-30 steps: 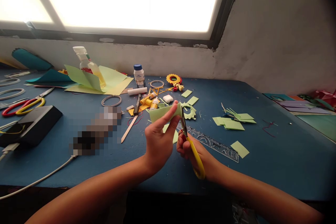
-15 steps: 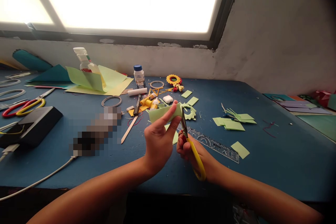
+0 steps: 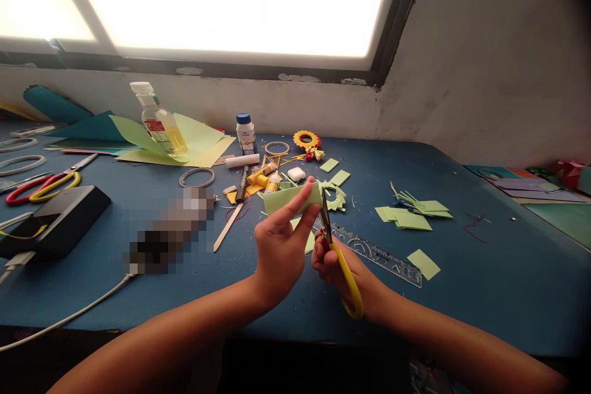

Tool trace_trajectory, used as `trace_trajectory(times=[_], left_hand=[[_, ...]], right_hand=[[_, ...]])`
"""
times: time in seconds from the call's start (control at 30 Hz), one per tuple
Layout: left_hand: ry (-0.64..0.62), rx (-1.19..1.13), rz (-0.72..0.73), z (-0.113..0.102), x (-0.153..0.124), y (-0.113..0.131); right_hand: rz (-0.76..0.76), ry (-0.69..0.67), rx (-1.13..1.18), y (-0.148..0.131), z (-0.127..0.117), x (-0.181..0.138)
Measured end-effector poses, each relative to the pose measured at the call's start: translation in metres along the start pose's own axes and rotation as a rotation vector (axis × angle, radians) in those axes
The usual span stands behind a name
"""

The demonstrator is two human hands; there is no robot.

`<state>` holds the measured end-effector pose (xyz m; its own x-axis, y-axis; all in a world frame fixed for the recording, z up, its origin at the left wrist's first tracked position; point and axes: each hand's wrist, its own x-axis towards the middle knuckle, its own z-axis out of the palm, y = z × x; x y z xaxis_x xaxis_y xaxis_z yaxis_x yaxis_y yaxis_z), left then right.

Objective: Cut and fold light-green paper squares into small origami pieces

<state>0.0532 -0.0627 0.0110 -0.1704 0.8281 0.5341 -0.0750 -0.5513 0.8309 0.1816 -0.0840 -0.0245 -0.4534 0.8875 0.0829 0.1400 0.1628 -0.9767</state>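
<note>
My left hand (image 3: 282,246) pinches a folded piece of light green paper (image 3: 281,198) between thumb and fingers, above the table. In my right hand (image 3: 335,265) are scissors (image 3: 347,277) with yellow and red handles, their blades pointing up along the paper's right end. Whether the blades touch the paper I cannot tell. Behind the hands lies a green paper ring with jagged edges (image 3: 336,196). A clear stencil ruler (image 3: 373,251) rests beneath and to the right of my right hand. Another green paper piece (image 3: 308,241) is partly hidden behind my left hand.
Green paper pieces (image 3: 409,219) lie on the blue table (image 3: 484,295) at right. A yellow and red paper ring (image 3: 306,139), a blue-capped bottle (image 3: 246,135) and a bottle of yellowish liquid (image 3: 161,129) stand farther back. A black box (image 3: 60,221) and a second pair of scissors (image 3: 53,186) lie left.
The scissor blades have shifted slightly right, against the paper's end. The green sheet at the back left has dropped lower, uncovering more of the bottle of yellowish liquid.
</note>
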Motion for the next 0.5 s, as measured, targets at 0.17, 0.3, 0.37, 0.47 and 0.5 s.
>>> trace_trajectory(times=[0.17,0.3,0.37,0.47,0.5], left_hand=[[-0.014,-0.037,-0.040,-0.001,0.001,0.001],[-0.020,-0.058,-0.051,0.000,0.001,0.003],[-0.024,-0.073,-0.057,0.000,0.002,0.003],[-0.024,-0.084,-0.055,0.000,0.002,0.003],[-0.023,-0.082,-0.053,0.000,0.001,0.003]], right_hand=[[-0.003,-0.017,-0.036,-0.006,0.000,-0.001],[-0.012,-0.018,-0.054,-0.010,0.000,-0.002],[-0.016,-0.025,-0.050,-0.011,-0.001,-0.002],[-0.017,-0.025,-0.040,-0.011,-0.001,-0.002],[-0.012,-0.020,-0.037,-0.011,-0.001,-0.002]])
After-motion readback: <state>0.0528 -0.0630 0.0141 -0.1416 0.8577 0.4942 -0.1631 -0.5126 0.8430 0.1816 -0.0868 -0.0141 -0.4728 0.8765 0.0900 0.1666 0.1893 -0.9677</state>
